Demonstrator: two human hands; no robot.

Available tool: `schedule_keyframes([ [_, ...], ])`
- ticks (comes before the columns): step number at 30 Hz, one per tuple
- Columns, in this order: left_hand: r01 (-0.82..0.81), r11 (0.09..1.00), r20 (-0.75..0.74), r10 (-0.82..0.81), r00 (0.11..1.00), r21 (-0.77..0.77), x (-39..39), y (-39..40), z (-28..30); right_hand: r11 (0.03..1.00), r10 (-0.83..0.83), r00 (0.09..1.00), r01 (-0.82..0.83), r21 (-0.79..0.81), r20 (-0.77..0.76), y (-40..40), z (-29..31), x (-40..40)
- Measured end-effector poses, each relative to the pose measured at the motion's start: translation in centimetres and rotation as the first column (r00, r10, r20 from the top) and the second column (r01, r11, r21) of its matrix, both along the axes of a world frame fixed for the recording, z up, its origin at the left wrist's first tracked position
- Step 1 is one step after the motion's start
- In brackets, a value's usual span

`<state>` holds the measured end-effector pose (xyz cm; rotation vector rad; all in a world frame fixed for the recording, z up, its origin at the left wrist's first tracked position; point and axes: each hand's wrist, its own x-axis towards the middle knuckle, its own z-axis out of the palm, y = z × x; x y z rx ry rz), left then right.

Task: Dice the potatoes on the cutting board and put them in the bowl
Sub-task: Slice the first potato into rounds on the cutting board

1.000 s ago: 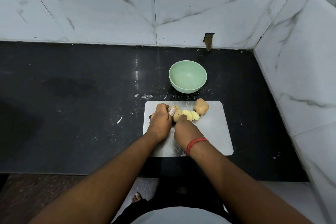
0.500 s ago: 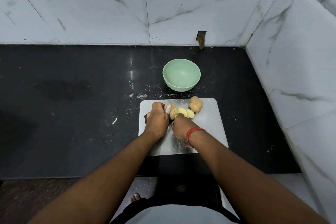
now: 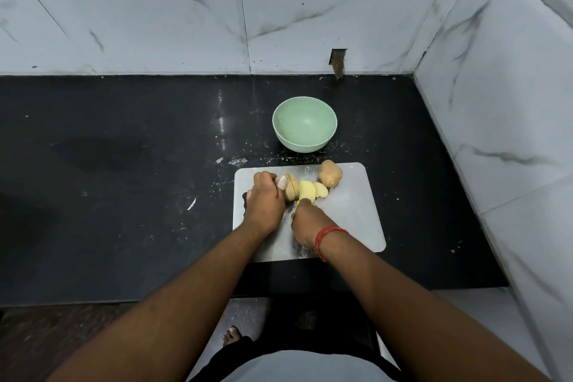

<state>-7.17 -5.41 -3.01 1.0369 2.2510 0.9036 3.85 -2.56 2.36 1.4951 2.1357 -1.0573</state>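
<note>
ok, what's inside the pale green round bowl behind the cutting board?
Nothing visible: the pale green round bowl shows a bare interior, with no potato pieces in it. Its near inner wall is hidden by the rim.

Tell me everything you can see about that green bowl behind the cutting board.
The green bowl is round, pale mint, matte and plastic-looking, with a smooth rim and a small ridged foot. It stands upright on the black countertop, just beyond the far edge of the metal cutting board, apart from it. Its inside looks empty: no potato pieces show yet. Neither hand touches it. White specks lie scattered on the counter around its base.
</note>
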Motion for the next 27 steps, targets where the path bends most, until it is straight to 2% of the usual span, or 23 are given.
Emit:
schedule_keyframes([
  [3,-0.022,1.000,0.034,0.022,0.999,0.007,-0.1,0.1,-0.3,0.999,0.049,0.998,-0.048,-0.024,0.033,-0.2,0.0,0.3],
  [5,-0.026,1.000,0.050,0.026,0.998,0.007,-0.3,0.2,-0.3,0.997,0.078,0.997,-0.079,0.017,0.014,-0.7,-0.2,1.1],
  [14,-0.013,1.000,0.074,0.012,0.997,0.020,-0.5,0.1,-0.7,0.992,0.121,0.993,-0.121,0.017,0.018,-1.8,-0.7,4.4],
  [19,-0.024,0.998,0.078,0.019,0.997,0.065,-0.4,-0.2,-0.9,0.999,-0.042,0.990,0.042,-0.009,-0.132,-2.9,0.1,5.1],
  [27,-0.059,0.994,0.069,0.053,0.996,0.094,0.1,-0.6,-1.5,0.991,-0.084,0.966,0.108,0.085,-0.243,-2.6,0.7,3.5],
])
